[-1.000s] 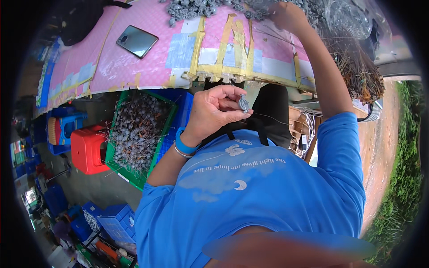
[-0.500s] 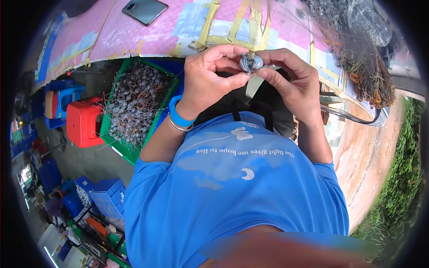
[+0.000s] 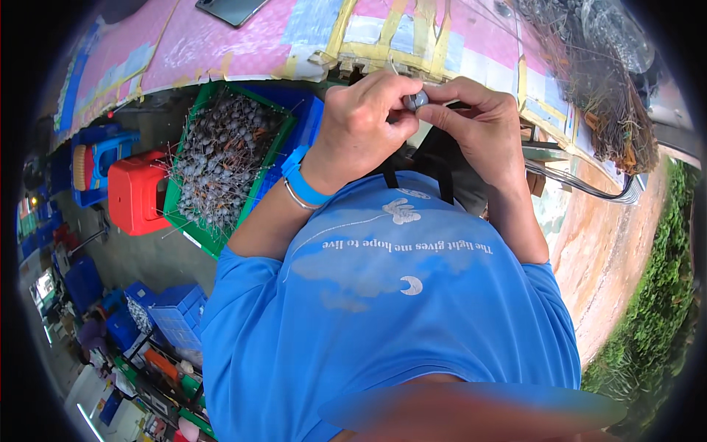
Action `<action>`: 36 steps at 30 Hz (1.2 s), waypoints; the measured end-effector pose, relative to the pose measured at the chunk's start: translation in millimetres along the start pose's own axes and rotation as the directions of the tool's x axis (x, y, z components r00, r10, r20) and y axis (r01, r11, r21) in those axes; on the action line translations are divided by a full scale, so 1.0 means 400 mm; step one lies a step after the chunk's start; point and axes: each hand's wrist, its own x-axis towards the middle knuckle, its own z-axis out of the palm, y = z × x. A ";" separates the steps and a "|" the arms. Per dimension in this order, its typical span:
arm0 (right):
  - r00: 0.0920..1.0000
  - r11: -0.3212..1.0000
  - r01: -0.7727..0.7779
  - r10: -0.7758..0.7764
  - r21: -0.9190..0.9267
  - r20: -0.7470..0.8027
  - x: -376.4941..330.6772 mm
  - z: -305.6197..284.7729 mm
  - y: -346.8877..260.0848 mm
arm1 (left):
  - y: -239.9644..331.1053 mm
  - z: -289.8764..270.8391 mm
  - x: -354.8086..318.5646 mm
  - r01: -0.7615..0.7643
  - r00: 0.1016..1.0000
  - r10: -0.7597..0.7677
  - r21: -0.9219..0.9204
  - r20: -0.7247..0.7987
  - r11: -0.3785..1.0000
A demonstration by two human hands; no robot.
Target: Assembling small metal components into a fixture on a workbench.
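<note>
Between my two hands, just in front of the table edge, is a small, shiny grey ball [image 3: 417,100]. My left hand [image 3: 366,121] is curled, its thumb and fingers pinched together at the ball's left side. The thumb and index finger of my right hand [image 3: 477,121] grip the ball from the right. A thin pale strand [image 3: 395,68] sticks up beside my left fingertips; where it joins is hidden. My left wrist carries a blue band [image 3: 300,177] and a bangle.
A green crate [image 3: 175,202] full of similar grey balls on wiry stems [image 3: 221,151] stands at my left, beside a red stool [image 3: 136,193]. On the taped pink tabletop [image 3: 213,48] lie a phone [image 3: 232,9] and, at right, a bundle of brown-tipped wire stems [image 3: 622,140].
My left hand has turned over, its back now facing up, and its fingers have closed in around the grey ball. More of the ball is covered. The view has shifted slightly.
</note>
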 end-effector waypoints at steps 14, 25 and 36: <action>0.975 0.769 -0.141 -0.002 0.623 0.223 0.035 -0.034 0.080 | -0.018 0.018 0.012 0.336 0.941 -0.266 -0.507 0.207 0.793; 0.995 0.783 0.048 -0.094 0.621 0.041 0.051 -0.003 0.057 | 0.076 -0.015 0.074 0.470 0.877 -0.443 -0.515 0.184 0.717; 0.956 0.868 0.272 -0.293 0.416 -0.013 0.018 0.009 0.056 | -0.007 -0.064 0.000 0.078 0.997 -0.082 -0.342 0.001 0.936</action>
